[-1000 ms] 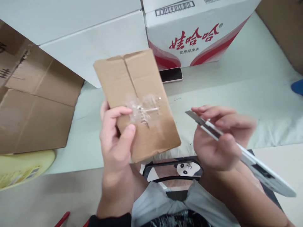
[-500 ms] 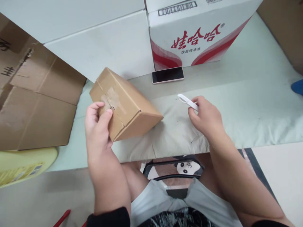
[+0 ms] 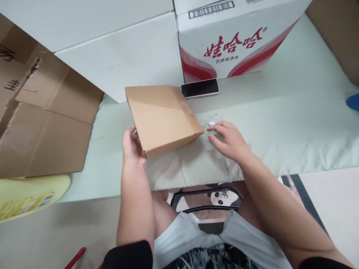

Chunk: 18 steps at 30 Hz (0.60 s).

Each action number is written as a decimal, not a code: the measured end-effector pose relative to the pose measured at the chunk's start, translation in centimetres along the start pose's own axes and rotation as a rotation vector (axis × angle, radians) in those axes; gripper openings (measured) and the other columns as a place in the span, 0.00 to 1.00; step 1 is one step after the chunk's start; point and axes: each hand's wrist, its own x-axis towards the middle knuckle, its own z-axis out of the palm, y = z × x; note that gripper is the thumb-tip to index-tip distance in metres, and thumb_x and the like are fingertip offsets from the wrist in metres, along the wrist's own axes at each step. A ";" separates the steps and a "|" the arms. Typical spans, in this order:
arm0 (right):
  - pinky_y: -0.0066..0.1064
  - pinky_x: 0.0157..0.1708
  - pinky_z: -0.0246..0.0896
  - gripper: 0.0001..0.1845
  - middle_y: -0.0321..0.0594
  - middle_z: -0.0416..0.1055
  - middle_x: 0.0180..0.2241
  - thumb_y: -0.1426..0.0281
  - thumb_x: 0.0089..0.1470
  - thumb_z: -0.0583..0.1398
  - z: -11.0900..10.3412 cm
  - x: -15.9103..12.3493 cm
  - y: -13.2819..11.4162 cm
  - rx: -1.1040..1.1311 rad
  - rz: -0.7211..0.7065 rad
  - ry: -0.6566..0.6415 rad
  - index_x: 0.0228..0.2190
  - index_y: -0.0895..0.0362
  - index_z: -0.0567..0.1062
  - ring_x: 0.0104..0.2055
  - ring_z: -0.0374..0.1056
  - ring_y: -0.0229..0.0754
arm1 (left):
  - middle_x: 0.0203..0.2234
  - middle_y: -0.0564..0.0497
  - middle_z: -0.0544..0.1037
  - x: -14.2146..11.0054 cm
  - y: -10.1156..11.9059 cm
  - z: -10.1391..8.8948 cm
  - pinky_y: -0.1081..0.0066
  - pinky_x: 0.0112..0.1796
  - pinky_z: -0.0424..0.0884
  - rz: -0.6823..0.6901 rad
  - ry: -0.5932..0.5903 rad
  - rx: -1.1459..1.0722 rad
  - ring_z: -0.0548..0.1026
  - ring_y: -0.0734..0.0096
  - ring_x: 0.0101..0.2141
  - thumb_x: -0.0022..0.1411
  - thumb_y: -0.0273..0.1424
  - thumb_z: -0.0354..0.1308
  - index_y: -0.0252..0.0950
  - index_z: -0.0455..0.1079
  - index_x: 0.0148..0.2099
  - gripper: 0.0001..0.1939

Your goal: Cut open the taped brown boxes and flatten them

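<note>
My left hand (image 3: 132, 146) grips the near left edge of a brown cardboard box (image 3: 165, 116). Its thumb and part of its fingers are hidden behind the cardboard. The box is tilted, a plain broad face turned up towards me. My right hand (image 3: 228, 141) is just right of the box's near right corner, thumb and index finger apart and not touching it. A slim white tool (image 3: 211, 124) shows only its tip past my right fingers; the rest is hidden under the hand, seemingly still held there.
A phone (image 3: 199, 88) lies behind the box, against a white and red carton (image 3: 224, 48). Large brown cartons (image 3: 58, 138) stand left, near a yellow container (image 3: 30, 194). A blue object (image 3: 353, 102) is at the right edge. Pale green cloth (image 3: 303, 123) covers the table.
My left hand has turned the box over, so the taped side no longer shows and a plain face is up. My right hand has moved left towards the box, covering most of the white tool.
</note>
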 end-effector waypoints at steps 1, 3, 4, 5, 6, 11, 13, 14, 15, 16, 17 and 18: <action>0.55 0.58 0.67 0.18 0.52 0.81 0.48 0.61 0.61 0.58 0.1 0.0 -0.2 0.054 -0.024 -0.028 0.46 0.54 0.83 0.54 0.74 0.60 | 0.30 0.51 0.78 0.2 -0.1 -0.2 0.64 0.38 0.76 -0.007 -0.008 -0.001 0.81 0.54 0.41 0.37 0.54 0.74 0.38 0.68 0.36 0.32; 0.55 0.59 0.68 0.18 0.50 0.81 0.50 0.61 0.60 0.58 0.2 0.0 -0.5 0.127 -0.052 -0.076 0.46 0.53 0.82 0.56 0.75 0.59 | 0.31 0.47 0.79 0.4 -0.3 -0.5 0.59 0.42 0.77 -0.021 -0.020 0.023 0.81 0.45 0.47 0.37 0.63 0.71 0.37 0.71 0.38 0.38; 0.54 0.59 0.68 0.19 0.49 0.81 0.51 0.61 0.60 0.58 0.2 -0.1 -0.6 0.156 -0.071 -0.099 0.48 0.53 0.82 0.56 0.75 0.59 | 0.32 0.45 0.80 0.4 -0.4 -0.6 0.58 0.43 0.77 -0.024 -0.022 0.050 0.80 0.43 0.50 0.37 0.66 0.68 0.37 0.72 0.38 0.40; 0.54 0.59 0.69 0.20 0.50 0.81 0.52 0.61 0.60 0.58 0.1 -0.1 -0.8 0.182 -0.089 -0.119 0.50 0.53 0.80 0.56 0.75 0.58 | 0.34 0.43 0.80 0.5 -0.6 -0.7 0.57 0.44 0.77 -0.020 -0.018 0.082 0.79 0.41 0.52 0.38 0.69 0.66 0.37 0.73 0.38 0.41; 0.53 0.59 0.69 0.22 0.50 0.81 0.53 0.60 0.60 0.58 0.0 -0.2 -1.0 0.208 -0.101 -0.135 0.52 0.54 0.79 0.56 0.75 0.58 | 0.35 0.42 0.81 0.5 -0.8 -0.7 0.57 0.45 0.77 -0.007 -0.016 0.110 0.78 0.39 0.54 0.40 0.70 0.64 0.37 0.73 0.38 0.41; 0.52 0.59 0.69 0.30 0.53 0.77 0.59 0.58 0.60 0.59 -0.5 -0.6 -1.9 0.349 -0.105 -0.160 0.61 0.55 0.70 0.59 0.73 0.59 | 0.37 0.43 0.83 0.3 -2.1 -0.1 0.61 0.43 0.78 0.086 -0.096 0.159 0.82 0.45 0.49 0.40 0.56 0.75 0.38 0.77 0.42 0.34; 0.50 0.58 0.69 0.29 0.52 0.77 0.57 0.57 0.59 0.60 -0.7 -0.7 -2.2 0.402 -0.084 -0.134 0.59 0.54 0.69 0.58 0.73 0.57 | 0.35 0.45 0.83 0.2 -2.4 0.3 0.65 0.38 0.78 0.082 -0.117 0.181 0.84 0.50 0.43 0.37 0.49 0.79 0.39 0.77 0.41 0.31; 0.49 0.57 0.69 0.28 0.51 0.78 0.56 0.57 0.58 0.61 -0.7 -0.7 -2.4 0.421 -0.069 -0.118 0.58 0.54 0.69 0.56 0.74 0.57 | 0.35 0.46 0.83 0.2 -2.5 0.4 0.66 0.37 0.78 0.070 -0.124 0.187 0.84 0.52 0.41 0.36 0.47 0.80 0.39 0.77 0.40 0.30; 0.48 0.56 0.70 0.28 0.51 0.78 0.55 0.57 0.58 0.62 -0.8 -0.7 -2.5 0.438 -0.055 -0.105 0.57 0.54 0.70 0.55 0.74 0.56 | 0.35 0.46 0.84 0.1 -2.6 0.5 0.66 0.36 0.78 0.055 -0.132 0.190 0.85 0.52 0.41 0.36 0.46 0.79 0.39 0.77 0.40 0.29; 0.47 0.54 0.70 0.27 0.50 0.79 0.52 0.56 0.57 0.62 -0.8 -0.7 -2.6 0.455 -0.042 -0.092 0.55 0.54 0.71 0.53 0.75 0.56 | 0.36 0.45 0.84 0.0 -2.7 0.6 0.66 0.36 0.79 0.038 -0.148 0.193 0.85 0.52 0.41 0.37 0.46 0.79 0.39 0.77 0.40 0.29; 0.47 0.52 0.71 0.25 0.49 0.80 0.50 0.56 0.56 0.63 -0.8 -0.7 -2.6 0.472 -0.029 -0.077 0.52 0.54 0.73 0.51 0.76 0.55 | 0.37 0.45 0.85 0.0 -2.8 0.7 0.65 0.37 0.80 0.023 -0.168 0.196 0.85 0.51 0.43 0.38 0.46 0.78 0.39 0.77 0.41 0.28; 0.46 0.51 0.71 0.23 0.47 0.81 0.47 0.56 0.56 0.63 -0.7 -0.6 -2.6 0.488 -0.011 -0.056 0.50 0.54 0.74 0.49 0.76 0.55 | 0.39 0.43 0.85 -0.1 -2.9 0.8 0.63 0.39 0.80 0.014 -0.187 0.197 0.85 0.50 0.44 0.40 0.47 0.77 0.39 0.78 0.42 0.28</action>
